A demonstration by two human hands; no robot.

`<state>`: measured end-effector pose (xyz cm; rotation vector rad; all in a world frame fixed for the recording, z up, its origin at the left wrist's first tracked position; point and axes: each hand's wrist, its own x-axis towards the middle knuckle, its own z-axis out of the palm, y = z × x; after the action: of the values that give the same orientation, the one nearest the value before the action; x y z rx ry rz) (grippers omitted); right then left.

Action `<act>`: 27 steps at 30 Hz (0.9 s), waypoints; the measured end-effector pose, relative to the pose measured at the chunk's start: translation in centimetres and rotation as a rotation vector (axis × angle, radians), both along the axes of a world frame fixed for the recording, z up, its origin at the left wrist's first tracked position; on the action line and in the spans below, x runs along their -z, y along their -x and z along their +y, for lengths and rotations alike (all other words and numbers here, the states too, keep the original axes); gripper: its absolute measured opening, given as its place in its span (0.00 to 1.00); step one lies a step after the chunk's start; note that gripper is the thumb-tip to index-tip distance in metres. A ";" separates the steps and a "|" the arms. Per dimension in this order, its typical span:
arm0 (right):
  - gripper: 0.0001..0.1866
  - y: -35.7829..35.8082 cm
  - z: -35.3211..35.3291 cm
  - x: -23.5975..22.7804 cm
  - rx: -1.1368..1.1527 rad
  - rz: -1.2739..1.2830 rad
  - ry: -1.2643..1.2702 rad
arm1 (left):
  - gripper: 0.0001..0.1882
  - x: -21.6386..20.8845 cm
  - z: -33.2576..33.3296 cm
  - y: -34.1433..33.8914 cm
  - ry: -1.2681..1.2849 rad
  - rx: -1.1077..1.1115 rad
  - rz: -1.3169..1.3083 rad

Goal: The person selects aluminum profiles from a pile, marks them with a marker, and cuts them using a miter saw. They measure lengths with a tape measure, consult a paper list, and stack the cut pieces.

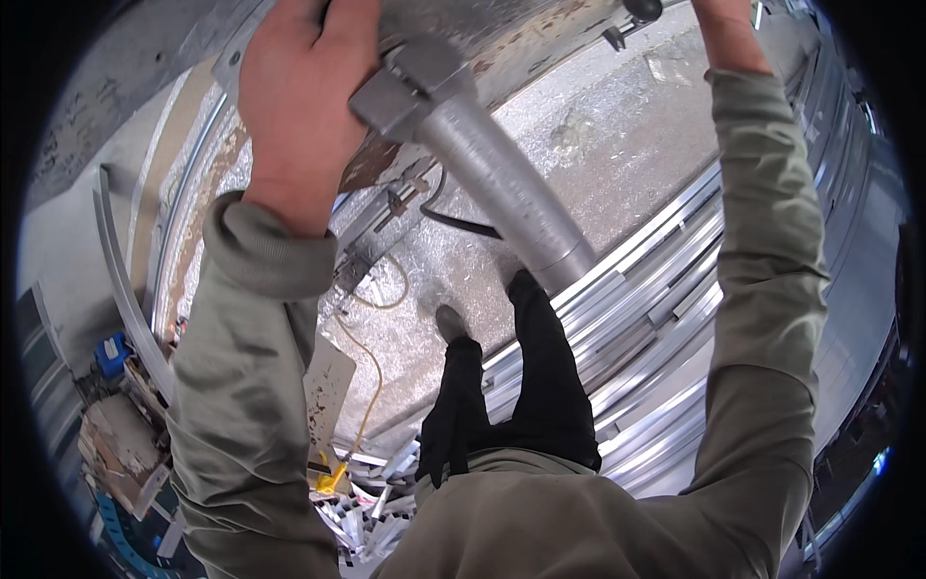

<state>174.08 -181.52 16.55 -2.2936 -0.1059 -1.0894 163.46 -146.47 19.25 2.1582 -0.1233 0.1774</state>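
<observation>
Cylinder [506,183] and block [415,87] lie just to the right of the left hand [304,116], which is clearly the nearer of the two hands. The cylinder's long axis slants from the block, at its upper-left end, down toward the lower right, where its plain end appears against the edge of the profiles [637,338]. The left hand shows its back, thumb side toward the block; its fingertips pass out at the upper edge, so I cannot tell whether it grips anything, nor whether it touches the block or only overlaps it in view. The right hand [721,8] is well apart from the cylinder, cut off at the upper edge with little more than the wrist showing; whether it is closed on anything I cannot tell. Nearest it in view is a black knob [643,8], to its left. The machine [526,39] spans the top between the hands. Below, the feet stand on the littered floor [598,135], left of the profiles.
</observation>
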 end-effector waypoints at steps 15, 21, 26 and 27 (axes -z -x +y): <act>0.26 -2.8 -15.4 33.5 0.243 0.518 0.562 | 0.15 -1.8 -2.7 -0.6 -0.168 -0.106 0.060; 0.21 -9.2 -14.9 32.9 0.317 0.881 -0.310 | 0.14 -2.0 -3.1 0.4 -0.136 -0.198 0.081; 0.25 -9.5 -17.2 34.7 0.138 0.861 -0.331 | 0.13 -3.0 -3.7 -0.4 -0.181 -0.100 0.108; 0.29 -9.4 -19.2 35.4 0.092 0.925 -0.421 | 0.13 -2.9 -3.8 -1.2 -0.176 -0.062 0.086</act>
<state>183.43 -200.73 -18.80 -2.1842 0.5401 0.0084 164.71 -150.23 22.17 2.3434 -0.0226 0.1123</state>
